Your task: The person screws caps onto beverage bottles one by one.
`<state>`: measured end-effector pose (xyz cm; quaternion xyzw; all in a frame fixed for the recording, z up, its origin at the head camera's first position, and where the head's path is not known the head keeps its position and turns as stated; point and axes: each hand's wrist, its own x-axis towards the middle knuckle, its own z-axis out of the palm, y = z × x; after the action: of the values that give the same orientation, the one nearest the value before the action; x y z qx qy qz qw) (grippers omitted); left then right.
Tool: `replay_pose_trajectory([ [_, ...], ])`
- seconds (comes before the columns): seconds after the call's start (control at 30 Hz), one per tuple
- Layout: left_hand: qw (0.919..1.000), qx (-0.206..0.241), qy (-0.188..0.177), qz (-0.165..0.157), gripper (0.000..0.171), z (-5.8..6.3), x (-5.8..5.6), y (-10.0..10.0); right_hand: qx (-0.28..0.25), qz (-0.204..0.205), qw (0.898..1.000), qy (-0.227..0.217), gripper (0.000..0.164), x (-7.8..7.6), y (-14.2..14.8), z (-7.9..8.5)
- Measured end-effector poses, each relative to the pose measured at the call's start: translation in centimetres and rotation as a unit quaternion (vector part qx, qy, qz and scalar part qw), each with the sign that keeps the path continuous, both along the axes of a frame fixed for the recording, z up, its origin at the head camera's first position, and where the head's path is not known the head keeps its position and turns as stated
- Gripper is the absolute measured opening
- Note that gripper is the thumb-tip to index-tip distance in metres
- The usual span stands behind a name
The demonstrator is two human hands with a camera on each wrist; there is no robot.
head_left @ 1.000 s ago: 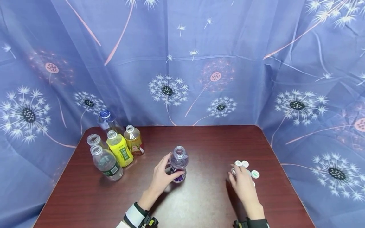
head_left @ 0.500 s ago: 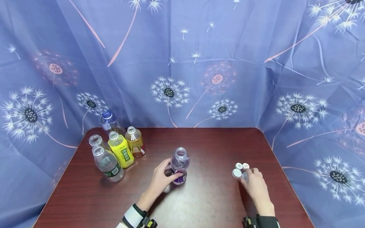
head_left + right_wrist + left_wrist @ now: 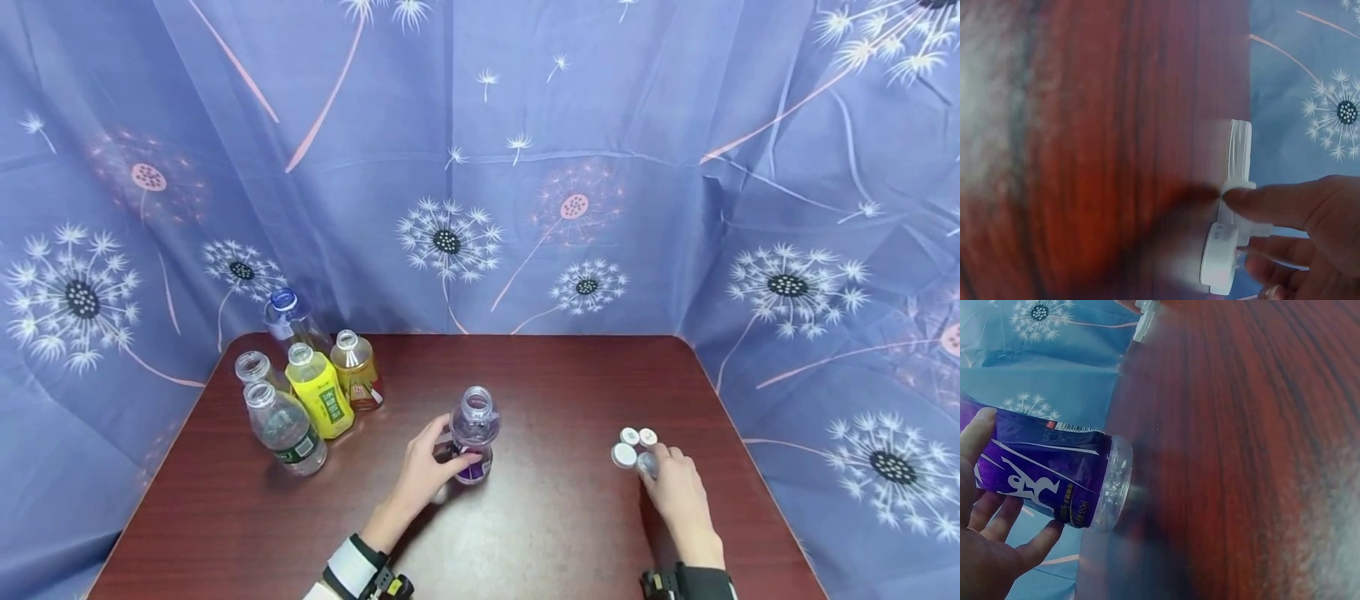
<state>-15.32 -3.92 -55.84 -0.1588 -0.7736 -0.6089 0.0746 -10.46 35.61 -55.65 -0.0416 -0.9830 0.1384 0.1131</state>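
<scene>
My left hand point(image 3: 429, 468) grips a clear, capless plastic bottle point(image 3: 476, 423) with a purple label, standing upright on the table. In the left wrist view the thumb lies along one side of the purple label point(image 3: 1041, 465), the fingers along the other. Over on the right, my right hand point(image 3: 681, 492) is at a small group of bottle caps, partly covering it. White caps point(image 3: 623, 455) and a translucent cap point(image 3: 647, 464) show left of the fingers. The right wrist view has the thumb tip on a pale cap point(image 3: 1241, 215), the curled fingers behind it; another ridged white cap point(image 3: 1219, 256) lies nearer.
Several capless bottles stand together at the back left: a yellow-labelled one point(image 3: 321, 392), a clear one with a green label point(image 3: 287, 433), an amber one point(image 3: 357, 372) and a blue-necked one point(image 3: 288, 315) among them. A blue dandelion curtain point(image 3: 480, 167) hangs behind the brown table point(image 3: 555, 367).
My right hand has moved right across the caps, uncovering those on the left and covering those on the right. The left hand keeps its grip on the purple-labelled bottle.
</scene>
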Motion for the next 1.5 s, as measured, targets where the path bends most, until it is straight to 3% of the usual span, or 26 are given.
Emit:
replay_pose_trajectory([
  [0.2, 1.0, 0.001, -0.007, -0.006, 0.058, 0.1, 0.0, -0.1, -0.001, 0.014, 0.995, 0.098, 0.04, 0.0, -0.5, 1.3],
  [0.4, 0.9997, 0.012, -0.018, -0.01, 0.059, 0.1, 0.0, -0.1, -0.032, 0.049, 0.984, 0.168, 0.041, -1.1, -2.1, 4.2],
  [0.67, 0.9996, 0.009, -0.023, -0.011, 0.06, -0.2, -0.1, 0.0, -0.108, 0.081, 0.979, 0.155, 0.042, -2.6, -5.0, 8.6],
  [1.03, 0.9993, 0.015, -0.029, -0.016, 0.062, -0.2, -0.1, -0.2, -0.132, 0.144, 0.961, 0.198, 0.051, -4.0, -8.6, 11.0],
  [1.27, 0.9992, 0.025, -0.029, -0.012, 0.061, -0.4, -0.2, -0.3, -0.18, 0.212, 0.941, 0.191, 0.057, -4.7, -11.9, 12.9],
  [1.5, 0.9981, 0.037, -0.03, -0.038, 0.059, -0.5, -0.3, 0.2, -0.228, 0.289, 0.917, 0.151, 0.047, -4.9, -15.6, 14.8],
])
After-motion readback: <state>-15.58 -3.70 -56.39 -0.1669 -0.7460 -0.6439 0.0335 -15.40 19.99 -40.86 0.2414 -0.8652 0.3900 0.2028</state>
